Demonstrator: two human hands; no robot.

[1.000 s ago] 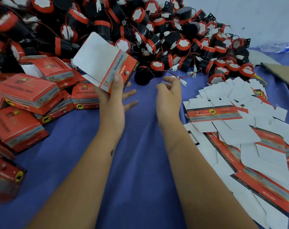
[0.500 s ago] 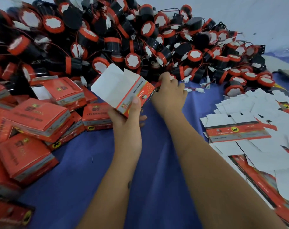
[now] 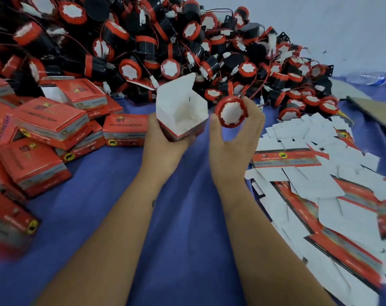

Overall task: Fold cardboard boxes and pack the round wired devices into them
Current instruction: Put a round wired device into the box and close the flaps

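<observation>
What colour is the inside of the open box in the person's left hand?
White inside the open box, red outside, seen clearly in the head view.

Your open box: white inside, red outside. Your device: red rim, white centre. Pile of devices: black, red, white. Cloth: blue. Flat blanks: white, red bands.

Bare forearms, small left-forearm mark

Both hands raised, fingers curled
</observation>
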